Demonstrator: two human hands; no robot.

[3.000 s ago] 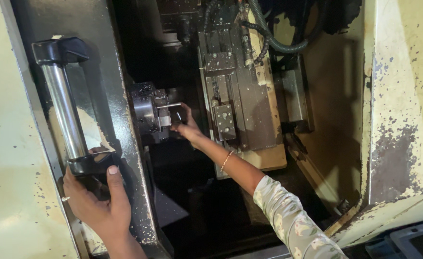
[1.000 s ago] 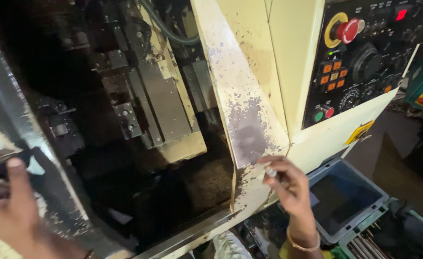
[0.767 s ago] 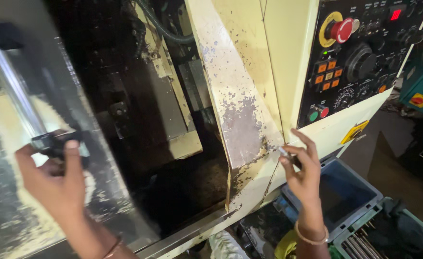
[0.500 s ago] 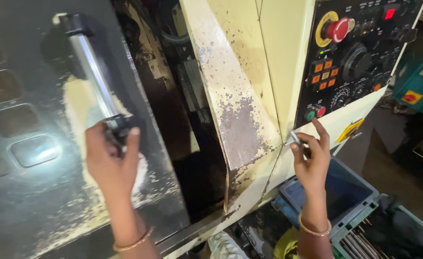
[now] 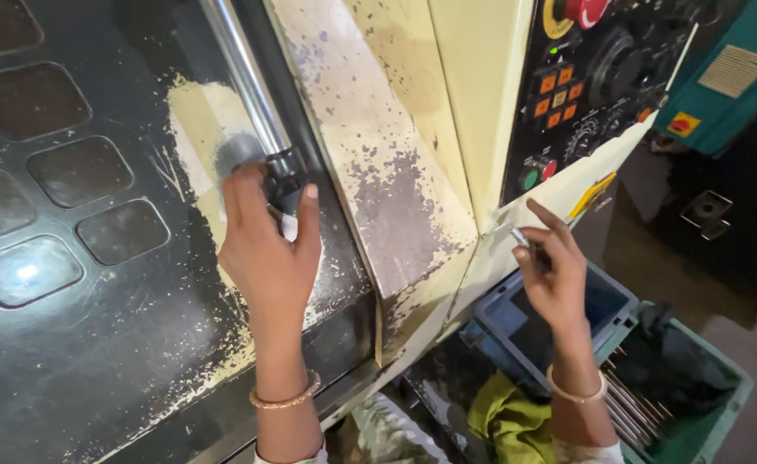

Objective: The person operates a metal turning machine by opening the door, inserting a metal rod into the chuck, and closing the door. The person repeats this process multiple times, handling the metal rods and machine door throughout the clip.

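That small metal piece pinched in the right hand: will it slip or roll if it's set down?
The metal piece looks small, smooth and shiny, so probably slippery. It seems rod-like, so it may roll on a flat surface. The right hand pinches it in fingertips alone, so it is likely light.

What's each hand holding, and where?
Left hand grips the door handle at its lower end bracket. Right hand pinches a small metal part in its fingertips; which end cannot be told.
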